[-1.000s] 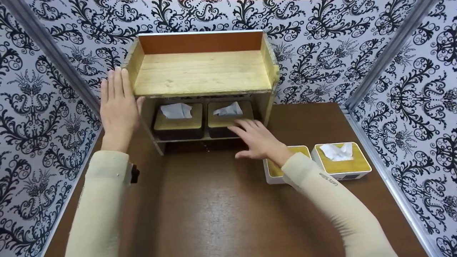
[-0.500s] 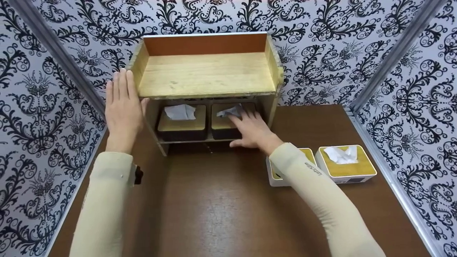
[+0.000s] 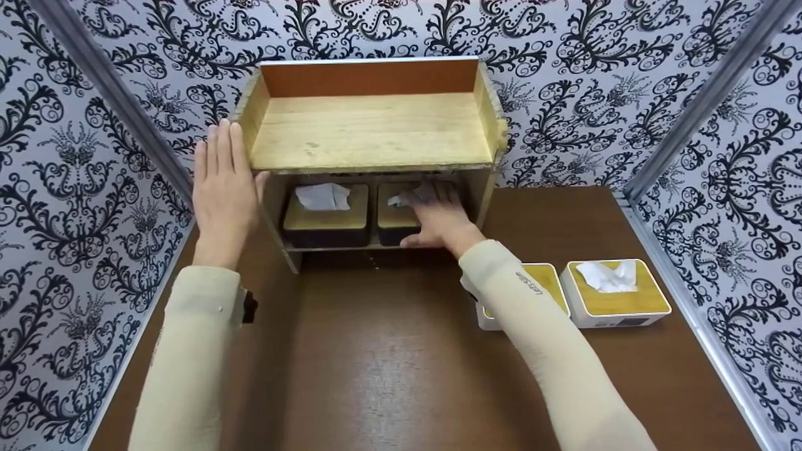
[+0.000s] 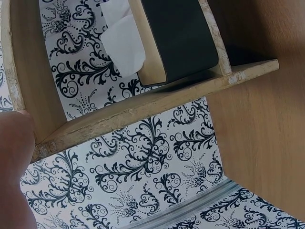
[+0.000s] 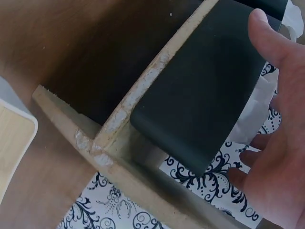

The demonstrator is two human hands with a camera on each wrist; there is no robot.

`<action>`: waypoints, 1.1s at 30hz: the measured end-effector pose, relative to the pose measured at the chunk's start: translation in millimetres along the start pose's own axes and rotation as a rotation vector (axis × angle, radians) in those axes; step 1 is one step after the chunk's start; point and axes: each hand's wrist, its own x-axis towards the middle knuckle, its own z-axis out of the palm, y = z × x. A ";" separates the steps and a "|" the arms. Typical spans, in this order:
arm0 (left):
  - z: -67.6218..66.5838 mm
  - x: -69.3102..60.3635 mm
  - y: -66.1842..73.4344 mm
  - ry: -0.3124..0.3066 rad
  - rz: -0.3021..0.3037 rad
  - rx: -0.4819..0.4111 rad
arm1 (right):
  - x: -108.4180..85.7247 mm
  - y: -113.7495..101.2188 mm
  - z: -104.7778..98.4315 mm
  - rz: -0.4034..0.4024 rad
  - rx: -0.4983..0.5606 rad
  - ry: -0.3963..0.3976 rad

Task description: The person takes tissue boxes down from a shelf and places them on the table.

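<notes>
I see the right hand (image 3: 440,219), the nearer, spread loosely above the right dark box (image 3: 396,219), gripping nothing visible; left hand (image 3: 227,194) straight-fingered against the shelf's (image 3: 376,131) left side

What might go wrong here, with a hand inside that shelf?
The right hand might crumple the tissue right beside it on the right-hand dark box. Moving sideways, it could bump the left-hand dark box, across a narrow gap. If the right sleeve drops, it could knock the white-sided box it partly hides on the table.
</notes>
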 end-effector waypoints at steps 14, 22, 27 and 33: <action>-0.5 0.1 -0.6 -0.011 -0.006 0.003 | 14.2 -2.7 12.0 0.073 0.092 -0.055; -0.3 0.0 -0.2 -0.012 -0.013 0.003 | 20.9 -6.4 10.0 0.115 0.109 -0.113; 0.8 -0.4 0.7 -0.001 -0.011 0.008 | 23.0 -7.2 9.8 0.124 0.115 -0.122; 1.4 0.9 -0.4 0.024 -0.006 0.017 | 27.4 -8.5 10.8 0.134 0.084 -0.118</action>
